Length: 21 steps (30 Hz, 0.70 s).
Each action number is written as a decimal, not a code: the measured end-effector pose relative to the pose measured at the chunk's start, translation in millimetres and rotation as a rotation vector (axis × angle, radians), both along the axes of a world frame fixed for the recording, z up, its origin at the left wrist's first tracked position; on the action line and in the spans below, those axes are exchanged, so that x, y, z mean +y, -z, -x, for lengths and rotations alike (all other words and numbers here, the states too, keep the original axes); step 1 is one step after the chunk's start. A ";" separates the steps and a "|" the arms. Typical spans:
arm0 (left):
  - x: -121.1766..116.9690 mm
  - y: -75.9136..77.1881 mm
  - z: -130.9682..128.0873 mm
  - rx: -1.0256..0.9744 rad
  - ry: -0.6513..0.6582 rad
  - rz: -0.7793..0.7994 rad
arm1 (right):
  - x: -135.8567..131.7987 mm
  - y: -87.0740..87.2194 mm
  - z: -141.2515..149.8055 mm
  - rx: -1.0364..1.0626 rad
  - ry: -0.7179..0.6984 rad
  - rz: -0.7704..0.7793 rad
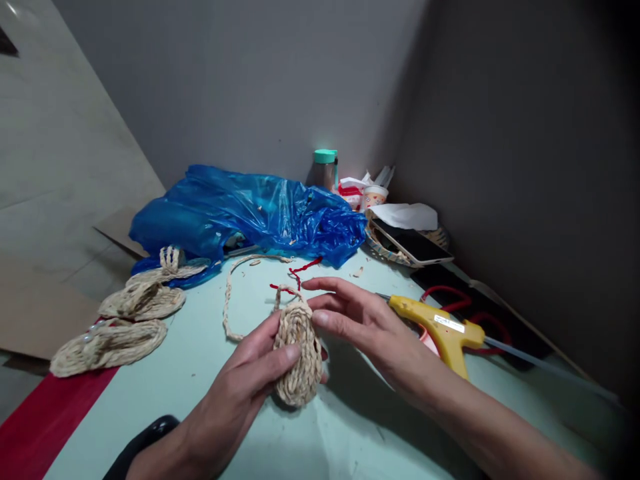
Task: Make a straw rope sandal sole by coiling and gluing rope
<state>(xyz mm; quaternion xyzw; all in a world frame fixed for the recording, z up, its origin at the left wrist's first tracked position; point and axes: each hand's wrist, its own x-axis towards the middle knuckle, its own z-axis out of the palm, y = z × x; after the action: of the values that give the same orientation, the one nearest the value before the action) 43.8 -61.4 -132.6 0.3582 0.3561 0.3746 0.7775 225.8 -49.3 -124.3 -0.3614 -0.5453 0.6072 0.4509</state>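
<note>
A small braided straw slipper is upright in my left hand, the thumb pressed on its face and the fingers wrapped behind it. From its top a thin braided straw cord loops left across the table. My right hand is at the slipper's upper right edge. Its thumb touches or nearly touches the rim, and its index finger is stretched out above. Just beyond lie pieces of red yarn.
Finished-looking straw slippers lie at the left by a red cloth. A blue plastic bag lies behind. At right are a yellow glue gun, red-handled scissors and a basket with a phone. A bottle stands behind.
</note>
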 end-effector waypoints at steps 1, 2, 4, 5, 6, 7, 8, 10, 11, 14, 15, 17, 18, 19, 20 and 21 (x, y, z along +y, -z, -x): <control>0.2 0.5 -0.9 0.015 -0.008 0.005 | 0.3 0.2 0.3 0.058 0.003 0.023; 0.8 1.0 -1.7 0.036 -0.015 0.008 | 0.5 0.5 0.3 0.103 0.014 0.034; 2.7 1.3 -3.1 0.065 -0.028 0.002 | 0.5 1.0 -0.3 0.149 0.037 0.034; 3.8 1.1 -3.7 0.069 -0.033 -0.008 | 0.3 1.0 -0.6 0.154 0.049 0.026; 4.9 0.7 -4.1 0.067 -0.038 -0.022 | 0.2 0.9 -0.8 0.153 0.061 0.019; 5.7 0.3 -4.3 0.063 -0.045 -0.036 | 0.0 0.5 -0.9 0.152 0.074 0.016; 6.2 -0.1 -4.1 0.057 -0.055 -0.048 | -0.1 0.0 -0.9 0.154 0.083 0.021; 6.5 -0.5 -3.1 0.043 -0.060 -0.058 | -0.3 -1.4 -0.2 0.178 0.090 0.045; 6.4 -0.4 -2.3 0.035 -0.060 -0.056 | -0.3 -2.1 0.3 0.197 0.088 0.059; 6.1 0.5 -0.1 0.022 -0.069 -0.041 | -0.6 -3.6 1.7 0.239 0.091 0.090; 6.1 0.7 0.3 0.019 -0.074 -0.036 | -0.7 -3.6 2.0 0.245 0.091 0.095; 6.1 0.6 0.4 0.007 -0.079 -0.030 | -0.9 -3.2 2.1 0.244 0.092 0.100; 6.1 0.2 0.3 -0.004 -0.083 -0.025 | -0.9 -2.8 1.9 0.240 0.091 0.097; 6.0 -0.3 0.0 -0.013 -0.084 -0.021 | -0.9 -2.2 1.7 0.234 0.090 0.090; 6.0 -1.0 -0.2 -0.021 -0.091 -0.017 | -0.9 -1.7 1.5 0.227 0.092 0.084; 5.9 -1.8 -0.3 -0.026 -0.096 -0.011 | -0.8 -1.2 1.3 0.219 0.095 0.079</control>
<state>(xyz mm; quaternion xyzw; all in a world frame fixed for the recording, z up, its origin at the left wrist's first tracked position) 44.1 -55.6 -130.8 0.3403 0.3606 0.4179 0.7613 224.6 -50.1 -123.1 -0.3357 -0.4510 0.6420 0.5214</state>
